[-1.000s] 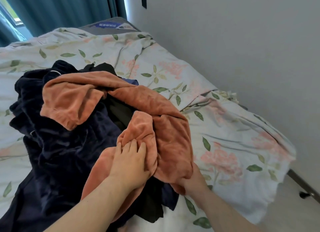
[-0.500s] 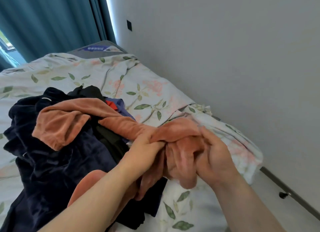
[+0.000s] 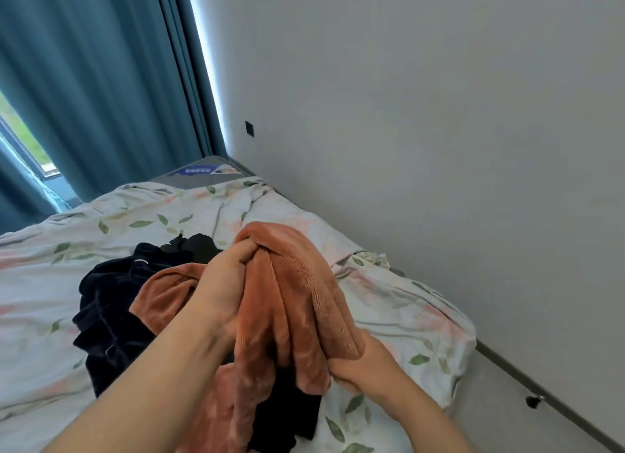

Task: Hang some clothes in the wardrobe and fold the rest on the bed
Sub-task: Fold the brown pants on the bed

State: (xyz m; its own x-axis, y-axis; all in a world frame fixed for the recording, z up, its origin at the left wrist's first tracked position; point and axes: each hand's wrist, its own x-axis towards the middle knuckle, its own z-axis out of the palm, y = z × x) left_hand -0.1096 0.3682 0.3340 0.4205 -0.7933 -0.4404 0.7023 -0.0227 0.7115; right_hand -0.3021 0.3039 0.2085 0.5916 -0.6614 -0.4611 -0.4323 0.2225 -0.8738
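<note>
Left grip (image 3: 223, 293): clenched around the upper edge of the rust-orange fleece garment (image 3: 297, 304), thumb and fingers curled into the fabric near its top fold. Right grip (image 3: 362, 364): lower down, clamped on the garment's bunched hem, fingers mostly hidden under the cloth. Held up between both, above the bed (image 3: 44, 283), draped in thick vertical folds, a ribbed seam running down its right side; trailing end hanging down over the near part of the pile, another loop of the same orange fabric resting to the left of the left wrist.

Beyond, by size:
- Pale grey wall (image 3: 439, 114) filling the right side, with a small dark square plate (image 3: 249, 128) low near the corner.
- Teal curtains (image 3: 101, 80) at the left, a strip of window (image 3: 23, 141) showing at the edge.
- Floral cover on the bed, pink blooms and green leaves, rumpled toward the wall.
- Heap of dark navy clothes (image 3: 108, 310) lying on the cover, left of and beneath the orange garment, black fabric at its far end.
- Bare grey mattress corner (image 3: 199, 175) with a blue label at the head.
- Floor (image 3: 500, 419) at lower right, with a small black doorstop (image 3: 532, 402) near the skirting.
</note>
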